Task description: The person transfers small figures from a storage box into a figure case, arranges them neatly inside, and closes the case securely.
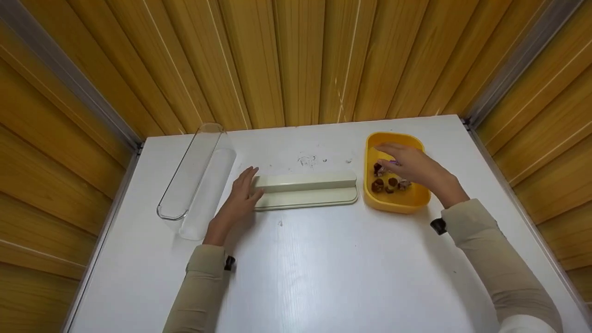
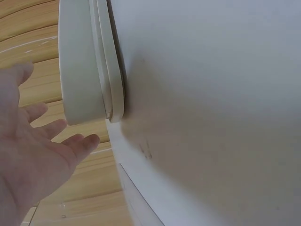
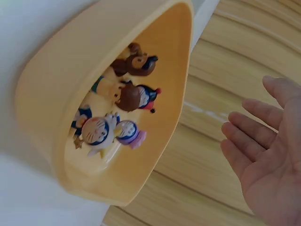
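Observation:
A long pale green stepped stand [image 1: 307, 196] lies in the middle of the white table. At its left end my left hand [image 1: 238, 194] hovers with fingers spread, holding nothing; in the left wrist view the palm and the stand [image 2: 84, 66] appear apart. My right hand [image 1: 411, 164] is above a yellow bin [image 1: 397, 208] on the right, its fingers extended and nothing in them. Inside the bin lie several small toy figurines [image 3: 96, 132], brown-haired ones and blue-and-white ones with whiskers. From the head camera my right hand hides part of the bin.
A long clear plastic case [image 1: 189, 173] sits at the left of the table [image 1: 296, 273], with a frosted white long piece [image 1: 208, 199] alongside it. Wood-patterned panels [image 1: 296, 64] stand behind the table and at both sides.

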A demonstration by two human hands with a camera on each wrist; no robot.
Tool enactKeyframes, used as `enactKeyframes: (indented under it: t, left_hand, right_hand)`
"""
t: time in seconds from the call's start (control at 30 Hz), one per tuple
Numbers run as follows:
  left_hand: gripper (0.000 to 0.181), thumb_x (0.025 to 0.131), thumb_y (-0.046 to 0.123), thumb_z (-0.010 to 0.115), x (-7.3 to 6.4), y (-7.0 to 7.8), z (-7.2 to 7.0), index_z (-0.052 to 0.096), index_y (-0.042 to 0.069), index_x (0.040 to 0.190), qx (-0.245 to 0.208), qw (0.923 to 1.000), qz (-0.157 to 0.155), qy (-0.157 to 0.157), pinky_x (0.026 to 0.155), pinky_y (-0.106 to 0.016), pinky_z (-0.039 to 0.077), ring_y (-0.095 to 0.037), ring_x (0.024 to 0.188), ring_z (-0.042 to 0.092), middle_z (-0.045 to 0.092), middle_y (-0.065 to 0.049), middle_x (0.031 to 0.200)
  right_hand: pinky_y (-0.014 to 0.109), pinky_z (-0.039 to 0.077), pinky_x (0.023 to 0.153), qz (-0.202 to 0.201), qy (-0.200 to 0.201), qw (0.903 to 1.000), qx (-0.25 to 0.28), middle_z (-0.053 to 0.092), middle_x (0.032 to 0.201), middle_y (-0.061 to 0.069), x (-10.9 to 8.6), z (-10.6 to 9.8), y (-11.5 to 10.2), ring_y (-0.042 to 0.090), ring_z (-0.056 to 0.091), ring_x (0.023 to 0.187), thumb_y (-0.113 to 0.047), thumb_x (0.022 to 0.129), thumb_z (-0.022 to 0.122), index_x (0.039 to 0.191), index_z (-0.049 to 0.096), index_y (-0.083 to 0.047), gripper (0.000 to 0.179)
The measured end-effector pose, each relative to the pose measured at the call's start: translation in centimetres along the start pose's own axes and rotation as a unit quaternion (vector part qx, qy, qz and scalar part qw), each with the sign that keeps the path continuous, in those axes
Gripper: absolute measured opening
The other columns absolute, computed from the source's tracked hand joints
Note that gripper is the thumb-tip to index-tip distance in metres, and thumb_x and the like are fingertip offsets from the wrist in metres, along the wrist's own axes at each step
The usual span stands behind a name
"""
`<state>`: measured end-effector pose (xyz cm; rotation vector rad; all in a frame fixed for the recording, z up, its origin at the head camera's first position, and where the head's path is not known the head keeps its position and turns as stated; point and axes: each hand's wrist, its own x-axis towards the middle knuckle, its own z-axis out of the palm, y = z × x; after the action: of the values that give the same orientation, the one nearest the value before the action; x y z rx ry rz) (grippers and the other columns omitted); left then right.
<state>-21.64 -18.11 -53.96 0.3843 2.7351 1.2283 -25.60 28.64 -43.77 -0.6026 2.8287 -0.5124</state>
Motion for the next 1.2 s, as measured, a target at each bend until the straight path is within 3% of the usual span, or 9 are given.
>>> enactKeyframes:
  t: [0.13,0.37,0.53,0.67,0.87,1.2]
  left_hand:
    - [0.067,0.108,0.038,0.05,0.0,-0.4,0.0,0.021,0.012,0.162,-0.04,0.999,-0.018,0.008,0.123,-0.056,0.018,-0.034,0.155,0.013,0.016,-0.014,0.168]
    - [0.06,0.108,0.036,0.05,-0.1,-0.9,0.1,0.028,0.015,0.16,-0.101,0.9935,-0.049,0.016,0.121,-0.05,0.029,-0.03,0.151,0.027,0.027,-0.013,0.165]
    - [0.051,0.108,0.025,0.053,0.0,-1.3,0.3,0.04,0.01,0.155,-0.12,0.9914,-0.043,0.028,0.117,-0.048,0.037,-0.03,0.145,0.038,0.038,-0.013,0.16]
    - [0.047,0.105,0.017,0.058,0.2,-1.6,0.4,0.048,0.008,0.15,-0.142,0.988,-0.035,0.05,0.116,-0.044,0.039,-0.029,0.141,0.045,0.046,-0.014,0.154]
    - [0.043,0.103,0.017,0.06,0.3,-1.9,0.4,0.056,0.011,0.146,-0.143,0.9862,-0.041,0.073,0.11,-0.042,0.044,-0.027,0.132,0.052,0.053,-0.01,0.148]
    - [0.043,0.101,0.019,0.064,0.7,-2.3,0.1,0.059,0.011,0.142,-0.132,0.9873,-0.047,0.075,0.103,-0.04,0.048,-0.027,0.123,0.058,0.062,-0.011,0.137]
  right_hand:
    - [0.061,0.03,0.116,0.012,-0.01,0.9999,0.002,0.044,0.156,0.02,0.6,-0.3,1.5,0.043,0.038,0.144,-0.035,0.108,0.051,0.154,0.043,-0.008,0.054]
    - [0.062,0.036,0.112,0.048,-0.031,0.9981,0.022,0.051,0.147,0.025,1.9,-0.3,3.7,0.044,0.048,0.135,-0.035,0.107,0.053,0.15,0.048,-0.002,0.054]
    - [0.061,0.041,0.109,0.072,-0.043,0.9952,0.05,0.056,0.14,0.028,2.5,-0.1,5.2,0.042,0.057,0.121,-0.029,0.107,0.054,0.148,0.05,0.0,0.05]
    - [0.06,0.039,0.111,0.09,-0.061,0.9916,0.07,0.056,0.141,0.027,2.9,0.1,6.0,0.041,0.055,0.123,-0.024,0.106,0.056,0.147,0.051,0.001,0.048]
    - [0.062,0.035,0.113,0.089,-0.084,0.9898,0.073,0.055,0.142,0.027,3.3,0.5,6.7,0.043,0.052,0.129,-0.022,0.105,0.058,0.145,0.053,0.003,0.047]
    - [0.061,0.035,0.114,0.108,-0.098,0.9823,0.117,0.058,0.14,0.024,3.7,1.0,7.6,0.041,0.052,0.128,-0.011,0.102,0.062,0.143,0.055,0.002,0.043]
